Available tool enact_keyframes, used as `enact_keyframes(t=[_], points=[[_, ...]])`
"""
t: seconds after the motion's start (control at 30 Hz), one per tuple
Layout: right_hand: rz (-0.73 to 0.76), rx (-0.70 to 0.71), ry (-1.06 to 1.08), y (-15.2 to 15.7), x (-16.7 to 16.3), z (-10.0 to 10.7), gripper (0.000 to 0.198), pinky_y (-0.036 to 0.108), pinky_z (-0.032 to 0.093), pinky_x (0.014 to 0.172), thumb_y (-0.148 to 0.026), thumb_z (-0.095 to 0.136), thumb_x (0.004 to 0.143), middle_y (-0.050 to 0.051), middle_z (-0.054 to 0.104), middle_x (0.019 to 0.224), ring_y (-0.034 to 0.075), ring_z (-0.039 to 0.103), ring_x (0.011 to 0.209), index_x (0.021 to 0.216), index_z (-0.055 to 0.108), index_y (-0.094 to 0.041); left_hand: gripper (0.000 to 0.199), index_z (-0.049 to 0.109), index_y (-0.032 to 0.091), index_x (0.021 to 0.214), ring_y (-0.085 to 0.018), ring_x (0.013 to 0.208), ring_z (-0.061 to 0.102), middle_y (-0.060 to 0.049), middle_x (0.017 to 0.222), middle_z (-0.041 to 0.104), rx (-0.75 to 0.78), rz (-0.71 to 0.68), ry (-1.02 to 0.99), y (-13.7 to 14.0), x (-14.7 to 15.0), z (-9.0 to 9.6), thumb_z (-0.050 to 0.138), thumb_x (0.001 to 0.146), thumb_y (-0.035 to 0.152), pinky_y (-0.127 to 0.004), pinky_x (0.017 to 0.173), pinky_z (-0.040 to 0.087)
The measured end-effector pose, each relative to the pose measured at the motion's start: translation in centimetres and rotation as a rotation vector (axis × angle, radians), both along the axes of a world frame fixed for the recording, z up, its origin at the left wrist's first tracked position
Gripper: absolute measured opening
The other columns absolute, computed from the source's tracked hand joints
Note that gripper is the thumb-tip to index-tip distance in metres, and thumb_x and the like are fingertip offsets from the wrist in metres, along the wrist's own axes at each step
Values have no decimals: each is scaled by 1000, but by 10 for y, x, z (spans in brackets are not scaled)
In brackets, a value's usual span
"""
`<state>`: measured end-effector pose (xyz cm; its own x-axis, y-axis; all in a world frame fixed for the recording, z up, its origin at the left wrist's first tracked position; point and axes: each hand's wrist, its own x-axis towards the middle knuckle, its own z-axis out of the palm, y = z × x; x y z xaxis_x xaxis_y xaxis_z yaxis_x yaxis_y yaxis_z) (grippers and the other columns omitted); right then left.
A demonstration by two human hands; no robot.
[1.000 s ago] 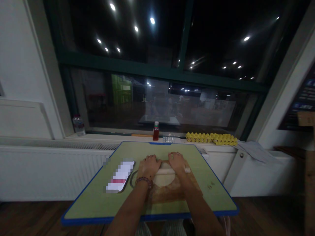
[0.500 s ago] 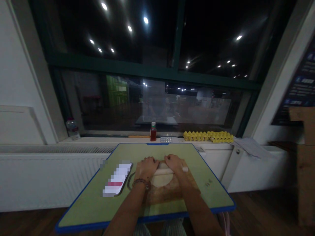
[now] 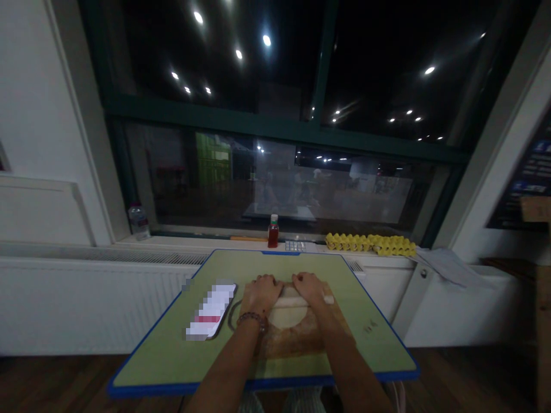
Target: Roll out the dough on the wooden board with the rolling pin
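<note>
A pale rolling pin (image 3: 289, 301) lies across a round, flat sheet of dough (image 3: 287, 317) on a brown wooden board (image 3: 297, 344). My left hand (image 3: 263, 291) bears down on the pin's left part, fingers curled over it and hiding that end. Toward the other end, my right hand (image 3: 308, 285) is closed over the pin, whose right tip shows past the wrist. Dough appears both in front of and behind the pin. A beaded bracelet (image 3: 253, 321) circles my left wrist.
The green table (image 3: 163, 355) has a blue edge. A phone (image 3: 213, 310) lies left of the board. On the sill behind stand a red-filled bottle (image 3: 273, 232), a yellow egg tray (image 3: 370, 244) and a clear plastic bottle (image 3: 139, 222). A radiator (image 3: 86, 310) runs below.
The whole view has shifted slightly, so the scene sits a little farther right. Both hands remain on the rolling pin over the dough, with little visible movement along it.
</note>
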<state>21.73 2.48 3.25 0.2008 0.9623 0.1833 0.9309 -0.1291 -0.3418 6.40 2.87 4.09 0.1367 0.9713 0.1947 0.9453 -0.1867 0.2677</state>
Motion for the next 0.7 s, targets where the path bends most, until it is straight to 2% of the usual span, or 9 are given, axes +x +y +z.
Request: enact_keyframes(t=[0.7], points=[[-39,11,-44,-1,-1,0,42,28,44,82,-42,39,94,11,74,101,22,68,97,98,75,-20,35,73,18,90,-27,105,62,-11,101,73,29,-5,-4,-2,2,-1,44,87,37,-36,91,43]])
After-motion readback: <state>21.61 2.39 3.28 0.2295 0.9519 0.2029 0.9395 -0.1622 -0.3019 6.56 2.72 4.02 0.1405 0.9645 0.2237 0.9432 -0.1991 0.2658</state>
